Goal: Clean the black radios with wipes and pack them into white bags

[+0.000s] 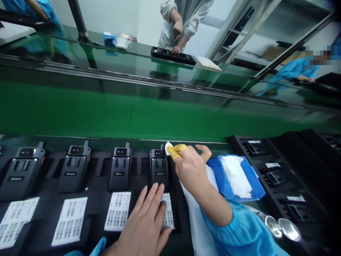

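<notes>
My right hand [190, 167], with yellow finger cots on some fingers, pinches a small white wipe [168, 148]. The wipe is beside the top right edge of a black rugged handset marked Riton [159, 165], which lies back-up in a black foam tray [99, 209]. My left hand [145, 222] is spread flat, fingertips at that handset's lower end. It partly covers a white barcode label sheet [168, 215]. To the left lie more such handsets, including one [119, 170] with its label sheet [117, 211] below it.
A blue bin [257, 185] of white wipes [237, 176] stands right of my right hand, near a white cloth [199, 227] and round metal lids [289, 229]. Another black tray [298, 181] holds handsets. Beyond the green belt [106, 110], a person [183, 21] works with both hands at a tray.
</notes>
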The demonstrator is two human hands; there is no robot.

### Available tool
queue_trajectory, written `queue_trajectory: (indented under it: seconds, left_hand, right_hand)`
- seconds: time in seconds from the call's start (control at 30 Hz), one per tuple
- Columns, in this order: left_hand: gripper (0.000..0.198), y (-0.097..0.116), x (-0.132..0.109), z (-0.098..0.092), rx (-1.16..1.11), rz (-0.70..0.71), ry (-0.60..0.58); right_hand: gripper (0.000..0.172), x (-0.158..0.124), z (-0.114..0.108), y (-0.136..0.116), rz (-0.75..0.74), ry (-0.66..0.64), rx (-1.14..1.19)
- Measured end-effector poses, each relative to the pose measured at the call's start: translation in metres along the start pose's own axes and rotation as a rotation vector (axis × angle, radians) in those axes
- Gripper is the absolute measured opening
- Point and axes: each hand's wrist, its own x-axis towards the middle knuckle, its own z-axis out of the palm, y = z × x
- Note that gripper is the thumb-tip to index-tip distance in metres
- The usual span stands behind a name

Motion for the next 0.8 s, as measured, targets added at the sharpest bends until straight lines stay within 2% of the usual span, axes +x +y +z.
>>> queue_trajectory:
  seconds: [0.17, 0.3, 0.4, 0.5, 0.63, 0.73, 0.8]
  left_hand:
    - [0.039, 0.0, -0.001, 0.002, -0.027, -0.012, 0.001]
    - [0.038, 0.0, -0.003, 0.002, -0.058, -0.018, -0.023]
    - [0.034, 0.0, -0.004, 0.002, -0.074, -0.028, -0.024]
    - [0.033, 0.001, -0.005, 0.002, -0.09, -0.031, -0.011]
    - [0.031, -0.001, -0.003, 0.002, -0.095, -0.036, -0.001]
    - [0.031, -0.003, 0.0, 0.0, -0.048, 0.016, -0.037]
    - [0.032, -0.005, 0.002, 0.0, 0.005, 0.056, -0.041]
  right_hand:
    - [0.026, 0.008, 0.003, -0.021, -0.101, 0.037, 0.058]
    - [0.031, 0.002, 0.002, -0.018, 0.012, -0.052, -0.015]
    - [0.032, -0.016, -0.01, -0.005, 0.128, -0.074, -0.063]
    - [0.032, -0.045, -0.038, 0.012, 0.232, -0.033, -0.112]
    - [0.028, -0.093, -0.091, 0.038, 0.311, 0.021, -0.196]
    - [0.027, -0.131, -0.131, 0.053, 0.404, 0.095, -0.312]
    - [0.03, -0.155, -0.152, 0.058, 0.514, 0.09, -0.381]
